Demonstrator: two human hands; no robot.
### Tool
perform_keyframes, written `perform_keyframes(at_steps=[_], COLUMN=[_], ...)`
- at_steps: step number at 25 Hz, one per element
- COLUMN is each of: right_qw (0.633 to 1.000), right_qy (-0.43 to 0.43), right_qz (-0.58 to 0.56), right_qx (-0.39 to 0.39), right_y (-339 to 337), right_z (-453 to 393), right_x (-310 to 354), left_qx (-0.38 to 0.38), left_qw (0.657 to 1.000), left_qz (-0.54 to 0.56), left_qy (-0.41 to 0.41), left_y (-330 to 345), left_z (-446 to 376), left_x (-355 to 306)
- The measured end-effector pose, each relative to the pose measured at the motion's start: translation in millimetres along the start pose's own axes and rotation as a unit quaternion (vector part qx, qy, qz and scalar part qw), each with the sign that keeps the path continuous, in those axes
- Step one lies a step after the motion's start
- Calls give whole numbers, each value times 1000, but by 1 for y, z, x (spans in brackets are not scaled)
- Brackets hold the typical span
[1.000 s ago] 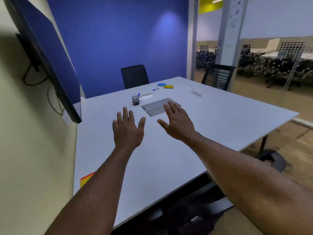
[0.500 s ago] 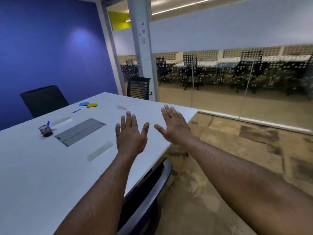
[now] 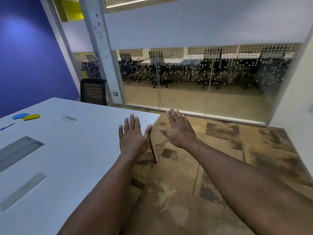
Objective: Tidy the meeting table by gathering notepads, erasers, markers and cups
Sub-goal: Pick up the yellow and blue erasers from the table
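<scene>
At the far left of the counter (image 3: 76, 150), a blue marker (image 3: 6, 126) is seen lying flat near the left limit of the view. Just beyond it, toward the far edge, a blue eraser (image 3: 20, 116) and a yellow eraser (image 3: 31, 117) lie flat and overlap or touch at their adjoining ends; their exact kind cannot be confirmed and they are named by shape alone. Nearer the middle, a grey cable hatch (image 3: 18, 150) is set flush into the surface. Two pale, blurred strips are also noted: one (image 3: 23, 190) near the front edge and one (image 3: 69, 118) toward the far edge. They are too indistinct to be identified. No cups or notepads are visible.

The left hand (image 3: 133, 139) is held above the right corner of the counter, fingers straight and slightly spread, nothing held. The right hand (image 3: 179, 131) is held beyond the right edge, over the floor (image 3: 220, 167), likewise spread and empty. It is judged that both hands are kept flat and free so that a first item can be taken; no gathering is yet evident.

A black chair (image 3: 93, 91) stands behind the far edge, beside the glass partition (image 3: 203, 78).
</scene>
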State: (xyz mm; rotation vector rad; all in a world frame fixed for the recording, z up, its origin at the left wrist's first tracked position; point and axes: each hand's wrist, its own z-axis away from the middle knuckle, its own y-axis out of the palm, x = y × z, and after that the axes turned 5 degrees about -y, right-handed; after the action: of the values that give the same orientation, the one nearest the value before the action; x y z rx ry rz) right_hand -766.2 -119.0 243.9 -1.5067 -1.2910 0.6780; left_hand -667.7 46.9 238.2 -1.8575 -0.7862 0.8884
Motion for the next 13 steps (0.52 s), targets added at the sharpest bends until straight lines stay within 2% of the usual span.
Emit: perform_keyframes(at_steps=[3, 7, 10, 13], right_qw=[1000, 999, 996, 996], right_qy=[9, 53, 80, 91], right_qz=[2, -1, 16, 23], right_qx=[-7, -4, 23, 4], right_y=[25, 76, 93, 105], right_z=[-31, -112, -162, -210], right_x=[-34, -108, -151, -186], left_qx=[6, 40, 72, 70], left_qw=[1000, 998, 995, 994], left_qz=[-4, 18, 33, 26], left_qy=[20, 43, 57, 84], left_y=[42, 120, 149, 180], left_z=[-39, -146, -212, -277], left_x=[-16, -42, -56, -74])
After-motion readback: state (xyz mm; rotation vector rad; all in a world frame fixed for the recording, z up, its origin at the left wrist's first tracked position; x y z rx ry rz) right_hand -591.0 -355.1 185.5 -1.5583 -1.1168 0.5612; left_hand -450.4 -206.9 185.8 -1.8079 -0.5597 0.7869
